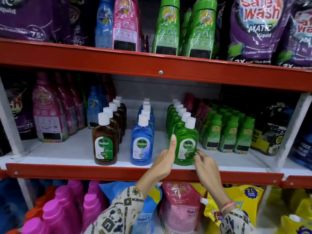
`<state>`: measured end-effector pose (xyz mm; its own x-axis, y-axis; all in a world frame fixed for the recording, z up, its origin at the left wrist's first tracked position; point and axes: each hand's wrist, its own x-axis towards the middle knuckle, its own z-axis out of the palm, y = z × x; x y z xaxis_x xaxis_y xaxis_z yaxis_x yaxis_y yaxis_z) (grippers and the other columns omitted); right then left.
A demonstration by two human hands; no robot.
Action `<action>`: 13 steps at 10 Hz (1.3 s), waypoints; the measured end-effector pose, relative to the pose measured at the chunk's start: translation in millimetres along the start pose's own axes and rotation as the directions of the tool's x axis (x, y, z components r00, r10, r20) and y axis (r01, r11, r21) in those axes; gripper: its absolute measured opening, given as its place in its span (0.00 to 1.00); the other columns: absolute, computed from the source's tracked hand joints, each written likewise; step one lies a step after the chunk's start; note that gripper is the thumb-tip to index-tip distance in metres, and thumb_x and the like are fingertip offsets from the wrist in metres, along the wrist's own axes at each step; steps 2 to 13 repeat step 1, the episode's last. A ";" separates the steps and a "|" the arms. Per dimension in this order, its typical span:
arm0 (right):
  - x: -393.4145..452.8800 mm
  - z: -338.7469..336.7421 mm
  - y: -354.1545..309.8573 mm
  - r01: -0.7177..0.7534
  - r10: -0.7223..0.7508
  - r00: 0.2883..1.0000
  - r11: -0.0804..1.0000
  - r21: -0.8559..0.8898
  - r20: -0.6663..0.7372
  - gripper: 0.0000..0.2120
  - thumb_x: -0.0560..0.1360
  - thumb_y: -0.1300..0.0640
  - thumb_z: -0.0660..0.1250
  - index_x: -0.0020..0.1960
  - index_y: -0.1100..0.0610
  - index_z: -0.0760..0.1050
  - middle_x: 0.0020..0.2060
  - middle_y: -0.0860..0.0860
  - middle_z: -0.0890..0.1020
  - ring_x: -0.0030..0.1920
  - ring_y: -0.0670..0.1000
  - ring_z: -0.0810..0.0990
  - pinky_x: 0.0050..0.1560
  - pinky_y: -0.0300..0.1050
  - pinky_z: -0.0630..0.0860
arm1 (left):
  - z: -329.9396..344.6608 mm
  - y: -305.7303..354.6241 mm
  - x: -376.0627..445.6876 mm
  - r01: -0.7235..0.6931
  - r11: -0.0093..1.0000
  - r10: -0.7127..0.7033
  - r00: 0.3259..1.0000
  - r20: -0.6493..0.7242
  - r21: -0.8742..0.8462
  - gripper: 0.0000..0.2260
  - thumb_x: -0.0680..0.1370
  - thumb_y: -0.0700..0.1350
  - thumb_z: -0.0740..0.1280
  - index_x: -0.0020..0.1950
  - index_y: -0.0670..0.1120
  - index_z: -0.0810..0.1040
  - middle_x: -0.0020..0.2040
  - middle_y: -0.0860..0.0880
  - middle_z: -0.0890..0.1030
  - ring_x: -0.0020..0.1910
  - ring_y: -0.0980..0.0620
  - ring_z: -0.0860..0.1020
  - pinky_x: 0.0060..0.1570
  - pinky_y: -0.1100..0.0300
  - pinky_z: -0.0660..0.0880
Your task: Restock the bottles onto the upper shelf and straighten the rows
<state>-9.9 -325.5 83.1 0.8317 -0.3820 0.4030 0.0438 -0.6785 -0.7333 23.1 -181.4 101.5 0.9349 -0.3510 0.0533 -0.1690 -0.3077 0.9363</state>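
Green bottle point(186, 146), shelf point(76, 149) front edge: left hand point(164, 160) and right hand point(205, 163) loosely flank it, open; bare shelf either side.

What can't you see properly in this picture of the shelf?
1. Head view: the bottles behind the front green bottle; each hides the label of the next.
2. The small print on the brown bottle is too small to read.
3. The purple pouch is cut off by the top edge.
4. The right hand covers the green bottle's lower right corner; its grip is unclear.
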 end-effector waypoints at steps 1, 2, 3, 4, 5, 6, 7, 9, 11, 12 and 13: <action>-0.8 -0.7 -0.5 0.007 -0.007 1.000 1.000 -0.020 0.004 0.15 0.78 0.56 0.56 0.59 0.57 0.77 0.38 0.61 0.84 0.42 0.63 0.80 0.44 0.54 0.76 | -1.2 6.0 -8.9 0.007 1.000 -0.007 0.999 0.036 0.004 0.38 0.62 0.85 0.38 0.47 0.62 0.74 0.54 0.51 0.77 0.58 0.49 0.77 0.70 0.48 0.69; -0.8 -0.7 -0.5 0.007 -0.007 1.000 1.000 -0.020 0.004 0.15 0.78 0.56 0.56 0.59 0.57 0.77 0.38 0.61 0.84 0.42 0.63 0.80 0.44 0.54 0.76 | -1.2 6.0 -8.9 0.007 1.000 -0.007 0.999 0.036 0.004 0.38 0.62 0.85 0.38 0.47 0.62 0.74 0.54 0.51 0.77 0.58 0.49 0.77 0.70 0.48 0.69; -0.8 -0.7 -0.5 0.007 -0.007 1.000 1.000 -0.020 0.004 0.15 0.78 0.56 0.56 0.59 0.57 0.77 0.38 0.61 0.84 0.42 0.63 0.80 0.44 0.54 0.76 | -1.2 6.0 -8.9 0.007 1.000 -0.007 0.999 0.036 0.004 0.38 0.62 0.85 0.38 0.47 0.62 0.74 0.54 0.51 0.77 0.58 0.49 0.77 0.70 0.48 0.69; -0.8 -0.7 -0.5 0.007 -0.007 1.000 1.000 -0.020 0.004 0.15 0.78 0.56 0.56 0.59 0.57 0.77 0.38 0.61 0.84 0.42 0.63 0.80 0.44 0.54 0.76 | -1.2 6.0 -8.9 0.007 1.000 -0.007 0.999 0.036 0.004 0.38 0.62 0.85 0.38 0.47 0.62 0.74 0.54 0.51 0.77 0.58 0.49 0.77 0.70 0.48 0.69; -0.8 -0.7 -0.5 0.007 -0.007 1.000 1.000 -0.020 0.004 0.15 0.78 0.56 0.56 0.59 0.57 0.77 0.38 0.61 0.84 0.42 0.63 0.80 0.44 0.54 0.76 | -1.2 6.0 -8.9 0.007 1.000 -0.007 0.999 0.036 0.004 0.38 0.62 0.85 0.38 0.47 0.62 0.74 0.54 0.51 0.77 0.58 0.49 0.77 0.70 0.48 0.69; -0.8 -0.7 -0.5 0.007 -0.007 1.000 1.000 -0.020 0.004 0.15 0.78 0.56 0.56 0.59 0.57 0.77 0.38 0.61 0.84 0.42 0.63 0.80 0.44 0.54 0.76 | -1.2 6.0 -8.9 0.007 1.000 -0.007 0.999 0.036 0.004 0.38 0.62 0.85 0.38 0.47 0.62 0.74 0.54 0.51 0.77 0.58 0.49 0.77 0.70 0.48 0.69; -0.8 -0.7 -0.5 0.007 -0.007 1.000 1.000 -0.020 0.004 0.15 0.78 0.56 0.56 0.59 0.57 0.77 0.38 0.61 0.84 0.42 0.63 0.80 0.44 0.54 0.76 | -1.2 6.0 -8.9 0.007 1.000 -0.007 0.999 0.036 0.004 0.38 0.62 0.85 0.38 0.47 0.62 0.74 0.54 0.51 0.77 0.58 0.49 0.77 0.70 0.48 0.69; -0.8 -0.7 -0.5 0.007 -0.007 1.000 1.000 -0.020 0.004 0.15 0.78 0.56 0.56 0.59 0.57 0.77 0.38 0.61 0.84 0.42 0.63 0.80 0.44 0.54 0.76 | -1.2 6.0 -8.9 0.007 1.000 -0.007 0.999 0.036 0.004 0.38 0.62 0.85 0.38 0.47 0.62 0.74 0.54 0.51 0.77 0.58 0.49 0.77 0.70 0.48 0.69; -0.8 -0.7 -0.5 0.007 -0.007 1.000 1.000 -0.020 0.004 0.15 0.78 0.56 0.56 0.59 0.57 0.77 0.38 0.61 0.84 0.42 0.63 0.80 0.44 0.54 0.76 | -1.2 6.0 -8.9 0.007 1.000 -0.007 0.999 0.036 0.004 0.38 0.62 0.85 0.38 0.47 0.62 0.74 0.54 0.51 0.77 0.58 0.49 0.77 0.70 0.48 0.69; -0.8 -0.7 -0.5 0.007 -0.007 1.000 1.000 -0.020 0.004 0.15 0.78 0.56 0.56 0.59 0.57 0.77 0.38 0.61 0.84 0.42 0.63 0.80 0.44 0.54 0.76 | -1.2 6.0 -8.9 0.007 1.000 -0.007 0.999 0.036 0.004 0.38 0.62 0.85 0.38 0.47 0.62 0.74 0.54 0.51 0.77 0.58 0.49 0.77 0.70 0.48 0.69; -0.8 -0.7 -0.5 0.007 -0.007 1.000 1.000 -0.020 0.004 0.15 0.78 0.56 0.56 0.59 0.57 0.77 0.38 0.61 0.84 0.42 0.63 0.80 0.44 0.54 0.76 | -1.2 6.0 -8.9 0.007 1.000 -0.007 0.999 0.036 0.004 0.38 0.62 0.85 0.38 0.47 0.62 0.74 0.54 0.51 0.77 0.58 0.49 0.77 0.70 0.48 0.69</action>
